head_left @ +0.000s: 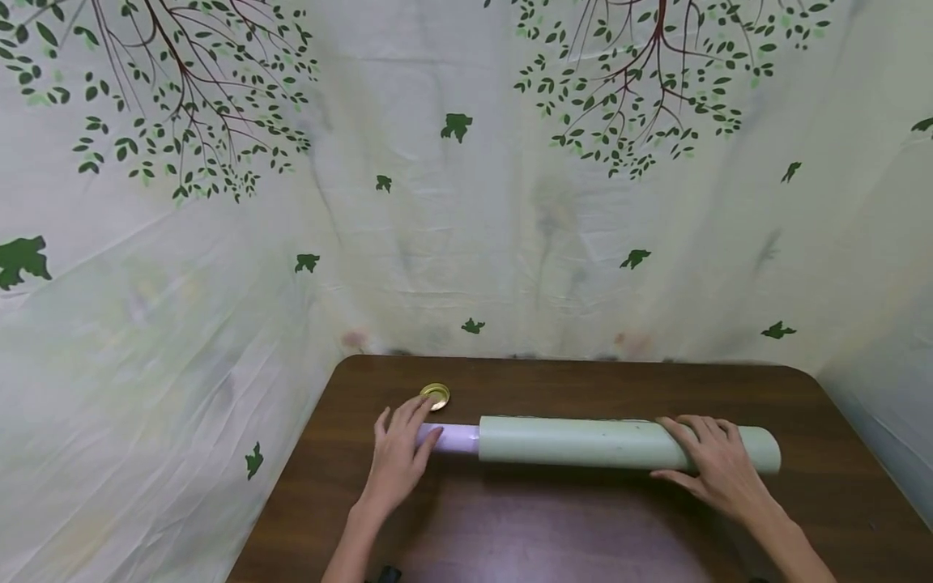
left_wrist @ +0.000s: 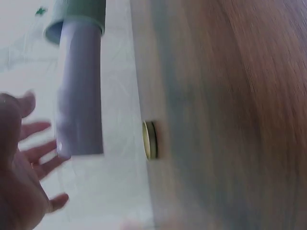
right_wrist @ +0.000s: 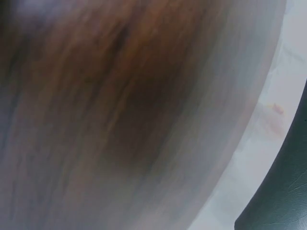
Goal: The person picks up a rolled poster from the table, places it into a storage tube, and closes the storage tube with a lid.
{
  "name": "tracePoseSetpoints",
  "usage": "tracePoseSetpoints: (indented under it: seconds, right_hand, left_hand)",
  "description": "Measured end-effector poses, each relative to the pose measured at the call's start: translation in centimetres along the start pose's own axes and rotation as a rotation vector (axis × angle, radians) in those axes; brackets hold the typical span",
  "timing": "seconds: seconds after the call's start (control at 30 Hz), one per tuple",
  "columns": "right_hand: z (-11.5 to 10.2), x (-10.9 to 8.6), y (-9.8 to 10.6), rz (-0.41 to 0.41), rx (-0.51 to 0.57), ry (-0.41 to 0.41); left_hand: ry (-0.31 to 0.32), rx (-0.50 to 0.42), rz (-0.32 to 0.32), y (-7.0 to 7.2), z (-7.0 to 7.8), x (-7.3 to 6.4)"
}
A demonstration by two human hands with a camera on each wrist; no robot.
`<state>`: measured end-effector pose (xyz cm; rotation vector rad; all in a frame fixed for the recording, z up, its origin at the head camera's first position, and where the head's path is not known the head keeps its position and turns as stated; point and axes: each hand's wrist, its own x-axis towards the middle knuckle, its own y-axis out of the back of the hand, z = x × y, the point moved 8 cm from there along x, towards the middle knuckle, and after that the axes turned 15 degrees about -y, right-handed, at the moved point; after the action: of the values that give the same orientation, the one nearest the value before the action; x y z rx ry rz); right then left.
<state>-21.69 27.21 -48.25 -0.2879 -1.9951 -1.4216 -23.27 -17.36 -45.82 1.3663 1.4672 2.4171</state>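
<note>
A long pale green tube (head_left: 576,442) lies sideways above the table, with a narrower lilac tube (head_left: 459,439) sticking out of its left end. My right hand (head_left: 720,468) grips the green tube near its right end, fingers over the top and thumb on the near side. Around the lilac tube's free end my left hand (head_left: 397,453) is spread, thumb nearer me and fingers beyond. In the left wrist view those fingers look loose, and the lilac tube (left_wrist: 80,91) ends in a straight edge. The right wrist view shows only part of the green tube (right_wrist: 283,191), no fingers.
A round gold metal lid (head_left: 436,396) lies on the brown wooden table (head_left: 583,534), just behind my left fingertips. Pale cloth (head_left: 437,243) with printed leaves and branches hangs behind and beside the table. A small dark object (head_left: 389,574) shows at the bottom edge.
</note>
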Motion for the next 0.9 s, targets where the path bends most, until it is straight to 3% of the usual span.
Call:
tracePoseSetpoints:
  seconds: [0.13,0.23,0.37,0.5,0.63,0.9]
  right_hand:
    - [0.1,0.1,0.3,0.004,-0.008,-0.011]
    - [0.3,0.1,0.5,0.011,0.001,-0.016]
    - [0.3,0.0,0.5,0.021,0.008,-0.015]
    - [0.2,-0.2,0.5,0.029,0.013,-0.010]
    - [0.0,-0.2,0.5,0.028,0.019,-0.012]
    - [0.2,-0.2,0.5,0.016,0.012,-0.027]
  left_hand:
    - [0.287,-0.123,0.062,1.0,-3.5,-1.9]
    - [0.486,-0.283,0.045,0.6,-5.7,-3.6]
    - [0.649,-0.517,0.016,-0.9,-6.9,-5.4]
    - [0.720,-0.689,0.052,-1.9,-7.1,-6.2]
    - [0.750,-0.785,0.094,-2.4,-7.0,-6.4]
    - [0.731,-0.795,0.118,-2.5,-6.6,-6.3]
